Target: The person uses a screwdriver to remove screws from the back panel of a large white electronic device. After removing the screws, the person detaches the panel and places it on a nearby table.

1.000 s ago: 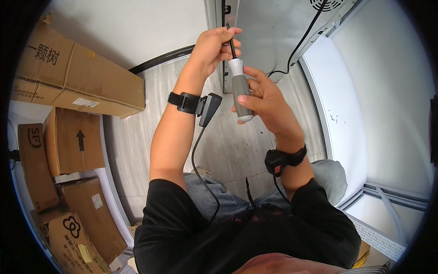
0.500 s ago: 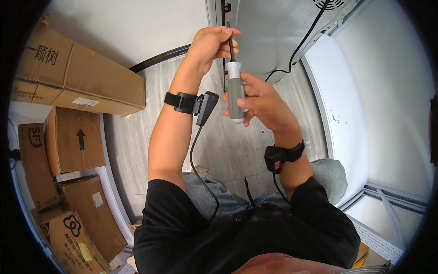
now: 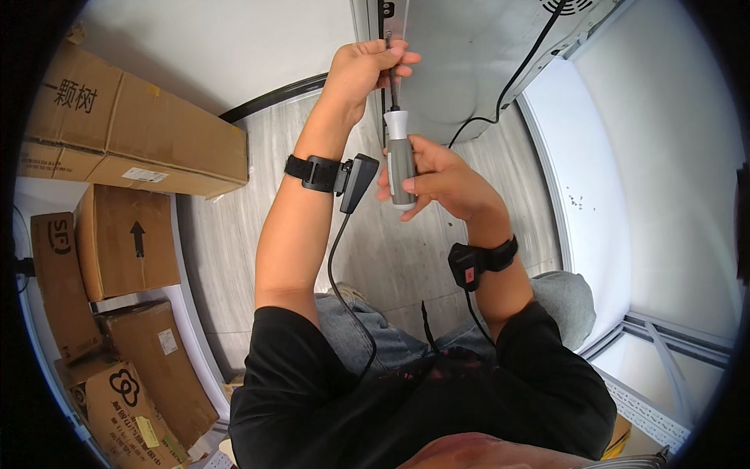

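Note:
A screwdriver (image 3: 401,160) with a grey and white handle and a dark shaft points away from me. Its tip is at a screw on the metal edge strip (image 3: 394,23) of a grey metal panel (image 3: 445,70); whether it sits in the screw head I cannot tell. My left hand (image 3: 367,69) pinches the shaft near the tip. Around the handle, the fingers of my right hand (image 3: 441,176) are closed, with the thumb on top. Both wrists carry black straps with small devices and cables.
A black cable (image 3: 500,102) hangs down the panel to its lower edge. Cardboard boxes (image 3: 133,242) are stacked on the left, one long carton (image 3: 180,133) reaching inward. White panels (image 3: 586,156) stand on the right, beside a metal rack (image 3: 664,344). Wood-pattern flooring (image 3: 258,211) lies below.
The screwdriver's handle has shifted slightly left and its shaft stands a little straighter. My right hand has moved left and slightly down with it. My left hand has risen a little.

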Available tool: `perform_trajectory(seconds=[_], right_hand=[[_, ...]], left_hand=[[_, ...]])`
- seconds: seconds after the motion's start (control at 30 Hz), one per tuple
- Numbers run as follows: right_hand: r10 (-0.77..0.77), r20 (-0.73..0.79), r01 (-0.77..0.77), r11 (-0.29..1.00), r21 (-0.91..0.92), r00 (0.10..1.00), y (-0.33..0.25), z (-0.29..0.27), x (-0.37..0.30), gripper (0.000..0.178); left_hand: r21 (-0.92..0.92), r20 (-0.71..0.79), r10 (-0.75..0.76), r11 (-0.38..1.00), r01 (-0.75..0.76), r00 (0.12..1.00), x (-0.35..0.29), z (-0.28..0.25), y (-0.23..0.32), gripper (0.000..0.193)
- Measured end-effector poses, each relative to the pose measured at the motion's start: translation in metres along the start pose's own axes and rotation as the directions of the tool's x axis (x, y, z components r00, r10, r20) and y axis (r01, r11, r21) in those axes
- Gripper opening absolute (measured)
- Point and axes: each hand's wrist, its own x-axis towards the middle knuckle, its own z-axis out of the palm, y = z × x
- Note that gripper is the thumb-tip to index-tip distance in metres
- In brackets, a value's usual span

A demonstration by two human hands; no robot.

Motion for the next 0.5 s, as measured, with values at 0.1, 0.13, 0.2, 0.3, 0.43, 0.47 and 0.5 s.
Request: perform_trajectory(seconds=[0.1, 0.13, 0.2, 0.3, 0.43, 0.47, 0.5], right_hand=[[-0.057, -0.051, 0.049, 0.987, -0.15, 0.997, 0.003, -0.005, 0.0, 0.051], [-0.057, -0.047, 0.05, 0.988, -0.146, 0.997, 0.004, -0.005, 0.0, 0.051], [-0.058, -0.038, 0.052, 0.989, -0.137, 0.998, 0.005, -0.004, -0.001, 0.051], [-0.039, -0.089, 0.029, 0.994, -0.104, 0.995, -0.002, -0.003, -0.006, 0.05], [-0.056, -0.057, 0.051, 0.995, -0.085, 0.997, -0.005, -0.013, -0.012, 0.048], [-0.057, -0.056, 0.052, 0.995, -0.089, 0.997, -0.005, -0.012, -0.013, 0.048], [-0.059, -0.056, 0.053, 0.994, -0.094, 0.997, -0.005, -0.012, -0.013, 0.047]], left_hand=[[-0.007, -0.011, -0.011, 1.0, 0.011, 1.0, 0.001, 0.001, 0.001, 0.026], [0.001, -0.008, -0.018, 1.0, 0.018, 1.0, 0.0, 0.0, 0.002, 0.026], [0.016, 0.0, -0.031, 0.999, 0.031, 1.0, -0.001, -0.001, 0.002, 0.027], [0.038, 0.0, -0.049, 0.998, 0.049, 0.999, -0.003, -0.002, 0.004, 0.028], [0.034, 0.021, -0.046, 0.998, 0.045, 0.999, -0.005, -0.001, 0.005, 0.028], [0.036, 0.029, -0.043, 0.998, 0.042, 0.999, -0.004, -0.002, 0.004, 0.028], [0.037, 0.037, -0.041, 0.999, 0.039, 0.998, -0.004, -0.002, 0.004, 0.029]])
